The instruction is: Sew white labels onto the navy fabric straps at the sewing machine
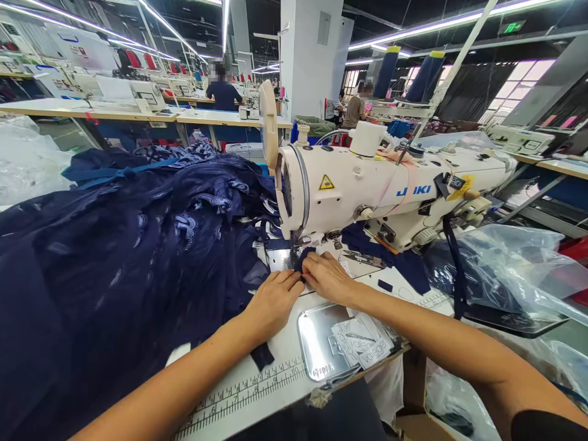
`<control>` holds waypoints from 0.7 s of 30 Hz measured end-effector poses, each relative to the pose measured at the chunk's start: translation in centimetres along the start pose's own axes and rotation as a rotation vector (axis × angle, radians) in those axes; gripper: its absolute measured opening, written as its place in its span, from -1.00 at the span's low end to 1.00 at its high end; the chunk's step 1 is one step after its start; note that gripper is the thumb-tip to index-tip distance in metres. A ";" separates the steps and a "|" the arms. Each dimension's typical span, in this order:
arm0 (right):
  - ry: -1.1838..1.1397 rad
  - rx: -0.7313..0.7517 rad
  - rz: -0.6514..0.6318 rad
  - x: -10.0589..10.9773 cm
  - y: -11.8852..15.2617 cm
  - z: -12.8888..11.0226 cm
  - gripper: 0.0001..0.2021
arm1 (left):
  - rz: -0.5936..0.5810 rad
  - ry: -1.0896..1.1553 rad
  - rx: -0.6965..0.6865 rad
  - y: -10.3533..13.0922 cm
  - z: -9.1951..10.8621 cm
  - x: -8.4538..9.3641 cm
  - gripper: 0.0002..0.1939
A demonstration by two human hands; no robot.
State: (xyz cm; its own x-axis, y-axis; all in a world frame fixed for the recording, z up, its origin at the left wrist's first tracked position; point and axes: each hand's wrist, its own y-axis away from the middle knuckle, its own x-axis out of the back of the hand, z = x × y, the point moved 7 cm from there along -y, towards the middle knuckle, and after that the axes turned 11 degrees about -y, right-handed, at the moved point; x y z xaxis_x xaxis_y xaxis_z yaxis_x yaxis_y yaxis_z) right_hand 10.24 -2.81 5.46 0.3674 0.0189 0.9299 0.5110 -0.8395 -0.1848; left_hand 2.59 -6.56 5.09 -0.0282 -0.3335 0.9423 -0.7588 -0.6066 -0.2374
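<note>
Under the head of a white sewing machine (353,180), a small piece of navy fabric (304,256) lies at the needle area. My right hand (327,277) pinches this piece just to the right of the needle plate (279,260). Beside it, fingertips nearly touching the right ones, my left hand (277,300) rests with its fingers together at the fabric's near edge; what is beneath them is hidden. A large heap of navy garments (184,245) with light patterned parts spreads over the left of the table.
Thread snips (365,260) lie right of the needle. Printed labels (361,343) sit on a metal plate (316,361) near the front edge, beside a printed ruler scale (257,392). Clear plastic bags (519,263) are at the right. Other people work at tables behind.
</note>
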 end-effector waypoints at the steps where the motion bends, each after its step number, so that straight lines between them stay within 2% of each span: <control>1: -0.009 0.029 0.015 0.1 0.4 0.0 -0.93 | 0.002 0.003 0.003 0.0 0.0 0.0 -0.68; 4: -0.070 0.110 0.044 0.9 2.0 0.0 -0.91 | 0.011 0.008 0.003 0.1 0.0 0.0 -0.67; 6: -0.109 0.149 0.020 1.7 3.2 -0.1 -0.89 | 0.017 0.009 -0.004 0.2 0.0 0.0 -0.66; 8: -0.151 0.168 -0.052 2.3 4.5 -0.4 -0.89 | 0.024 0.007 -0.009 0.2 0.0 0.0 -0.66; 12: -0.299 0.214 -0.292 3.0 6.9 -1.1 -0.88 | 0.020 -0.001 -0.006 0.1 -0.1 -0.1 -0.64; 14: -0.349 0.227 -0.359 3.4 7.9 -0.9 -0.83 | 0.016 -0.001 -0.002 0.1 -0.1 -0.1 -0.64; 15: -0.349 0.217 -0.347 3.6 8.1 -0.4 -0.79 | 0.017 -0.001 -0.002 0.1 -0.1 -0.1 -0.64; 17: -0.280 0.142 -0.230 4.5 8.2 1.5 -0.74 | 0.026 -0.003 -0.011 0.1 -0.1 0.0 -0.64; 21: 0.040 -0.196 0.066 7.0 8.6 6.9 -0.89 | 0.099 -0.008 -0.018 0.2 -0.3 0.4 -0.65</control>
State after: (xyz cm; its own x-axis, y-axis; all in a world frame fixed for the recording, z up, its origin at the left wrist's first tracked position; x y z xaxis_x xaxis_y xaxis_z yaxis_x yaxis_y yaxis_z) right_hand 22.56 -6.13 8.15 0.3622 -0.0575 0.9303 0.3242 -0.9280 -0.1836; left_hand 2.20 -6.57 5.45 -0.0991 -0.3968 0.9125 -0.7643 -0.5569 -0.3252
